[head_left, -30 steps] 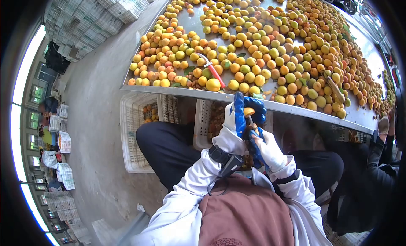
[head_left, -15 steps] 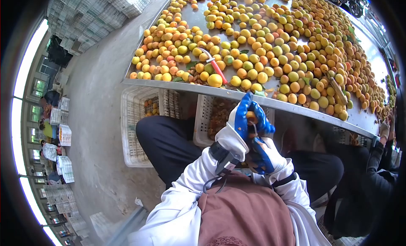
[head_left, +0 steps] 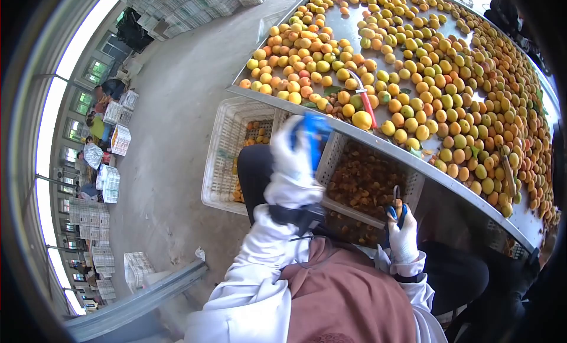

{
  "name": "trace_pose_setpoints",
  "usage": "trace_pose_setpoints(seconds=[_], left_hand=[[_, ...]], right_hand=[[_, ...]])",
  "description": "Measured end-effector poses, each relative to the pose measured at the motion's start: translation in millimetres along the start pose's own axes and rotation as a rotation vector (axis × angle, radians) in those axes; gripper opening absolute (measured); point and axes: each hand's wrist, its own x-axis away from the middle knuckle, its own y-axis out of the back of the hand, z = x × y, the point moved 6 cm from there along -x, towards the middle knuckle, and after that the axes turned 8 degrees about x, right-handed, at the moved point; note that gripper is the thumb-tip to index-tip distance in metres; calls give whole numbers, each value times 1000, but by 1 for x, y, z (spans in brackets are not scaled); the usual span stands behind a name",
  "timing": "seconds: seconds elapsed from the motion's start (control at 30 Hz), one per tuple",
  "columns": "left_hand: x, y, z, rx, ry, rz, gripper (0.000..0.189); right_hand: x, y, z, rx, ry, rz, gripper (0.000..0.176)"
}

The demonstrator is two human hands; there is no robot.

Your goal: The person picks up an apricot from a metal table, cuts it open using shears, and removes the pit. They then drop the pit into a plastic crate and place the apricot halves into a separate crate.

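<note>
My left hand (head_left: 300, 151), in a white glove with blue-coated fingers, is smeared by motion in front of the table edge, between two crates. Whether it holds anything is hidden. My right hand (head_left: 403, 234), gloved the same way, is closed around a small curved knife (head_left: 397, 196), its hooked metal tip pointing up. Below the table, a white crate (head_left: 215, 148) at the left contains some orange fruit pieces. Another crate (head_left: 348, 206), beside my right hand, contains brown-orange scraps (head_left: 363, 177).
Many apricots (head_left: 455, 101) cover the metal table (head_left: 342, 24). A red-handled curved knife (head_left: 367, 107) lies near its front edge, and a wooden-handled tool (head_left: 509, 175) farther right. A metal rail (head_left: 142, 301) runs at lower left. Stacked crates (head_left: 189, 12) and several people are beyond.
My hands were together around an apricot and the tool; now they are apart. My left hand has swung left towards the crates, and my right hand has moved lower right. The view has turned left.
</note>
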Motion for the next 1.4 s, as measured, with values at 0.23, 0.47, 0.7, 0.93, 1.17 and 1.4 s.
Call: trace_pose_setpoints(seconds=[0.23,0.47,0.7,0.93,1.17,1.4], left_hand=[[-66,66,-60,-1149,-755,-34,15],[35,-174,-15,-435,-538,1139,28],[101,-282,25,-739,-884,1671,28],[104,-320,61,-1073,-762,1823,37],[131,-318,58,-1003,-780,1819,41],[118,-315,55,-933,-678,1707,33]], right_hand=[[6,50,14,-114,87,-294,19],[9,79,-10,-702,-51,-515,28],[21,98,-16,-669,-3,-553,30],[27,108,-18,-774,-34,-547,31],[26,100,-25,-615,-86,-557,31],[27,100,-11,-772,-185,-460,27]])
